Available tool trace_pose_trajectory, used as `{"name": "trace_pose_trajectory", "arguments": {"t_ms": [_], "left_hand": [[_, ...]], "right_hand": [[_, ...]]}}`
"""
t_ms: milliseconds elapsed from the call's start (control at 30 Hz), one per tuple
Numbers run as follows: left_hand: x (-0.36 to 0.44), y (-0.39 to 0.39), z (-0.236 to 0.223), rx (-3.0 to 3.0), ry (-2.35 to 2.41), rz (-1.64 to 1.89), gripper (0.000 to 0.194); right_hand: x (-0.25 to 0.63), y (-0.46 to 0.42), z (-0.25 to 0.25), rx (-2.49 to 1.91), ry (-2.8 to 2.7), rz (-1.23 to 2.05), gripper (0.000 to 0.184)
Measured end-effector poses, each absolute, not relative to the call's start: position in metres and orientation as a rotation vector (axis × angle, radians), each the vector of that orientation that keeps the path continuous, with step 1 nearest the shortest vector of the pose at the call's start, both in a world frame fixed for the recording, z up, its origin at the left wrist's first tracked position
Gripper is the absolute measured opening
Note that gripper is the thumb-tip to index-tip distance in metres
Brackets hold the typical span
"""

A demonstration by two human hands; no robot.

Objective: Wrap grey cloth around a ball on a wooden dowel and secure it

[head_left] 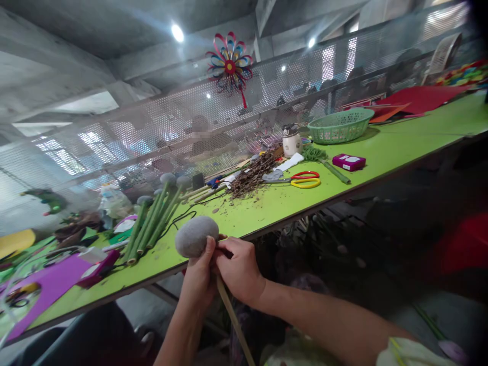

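I have the grey ball [196, 237] just in front of the green table's [244, 216] edge, grasped in the left hand [202, 277], thumb pressed on it. The right hand [238, 264] is curled closed beside it; what it pinches I can't tell. The stick [234, 317] below the ball looks tan and, I judge, uncovered, unlike the green stems [152, 221] left of the ball; the hands hide any join. Beyond and right of the ball lie twigs [253, 175], scissors [293, 179], then a basket [339, 133]; none block the hands.

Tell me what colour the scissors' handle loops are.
One loop of the scissors is red, the other yellow; the head view shows them best.
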State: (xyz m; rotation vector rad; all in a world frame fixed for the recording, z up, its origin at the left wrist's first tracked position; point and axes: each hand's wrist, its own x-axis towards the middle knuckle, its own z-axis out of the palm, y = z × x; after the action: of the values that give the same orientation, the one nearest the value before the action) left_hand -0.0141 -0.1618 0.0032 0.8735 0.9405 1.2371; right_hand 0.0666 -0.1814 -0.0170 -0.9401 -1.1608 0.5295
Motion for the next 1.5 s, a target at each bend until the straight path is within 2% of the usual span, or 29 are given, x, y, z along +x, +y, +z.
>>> {"name": "trace_pose_trajectory", "arguments": {"t_ms": [133, 200, 433, 700, 900, 1167, 1300, 1500], "left_hand": [[-0.013, -0.168, 0.006, 0.847, 0.992, 1.271, 0.047], [-0.014, -0.169, 0.006, 0.841, 0.981, 1.298, 0.049], [-0.023, -0.157, 0.001, 0.885, 0.909, 1.157, 0.053], [-0.03, -0.151, 0.001, 0.861, 0.892, 1.096, 0.055], [-0.031, -0.152, -0.002, 0.87, 0.922, 1.059, 0.054], [-0.018, -0.155, -0.001, 0.791, 0.974, 1.274, 0.049], [-0.018, -0.156, 0.0, 0.784, 0.968, 1.298, 0.047], [-0.03, -0.15, -0.003, 0.79, 0.93, 1.192, 0.051]], "right_hand": [[0.06, -0.18, -0.012, -0.973, -0.996, 0.89, 0.016], [0.058, -0.181, -0.009, -0.993, -0.964, 0.969, 0.016], [0.062, -0.191, -0.007, -1.001, -1.072, 0.857, 0.01], [0.067, -0.188, -0.025, -0.928, -1.124, 0.79, 0.005], [0.073, -0.186, -0.022, -0.956, -1.282, 0.461, 0.012], [0.069, -0.186, -0.019, -1.088, -1.534, 0.199, 0.01], [0.071, -0.182, -0.017, -1.117, -1.535, 0.209, 0.01], [0.076, -0.179, -0.016, -0.903, -1.519, 0.437, 0.01]]}}
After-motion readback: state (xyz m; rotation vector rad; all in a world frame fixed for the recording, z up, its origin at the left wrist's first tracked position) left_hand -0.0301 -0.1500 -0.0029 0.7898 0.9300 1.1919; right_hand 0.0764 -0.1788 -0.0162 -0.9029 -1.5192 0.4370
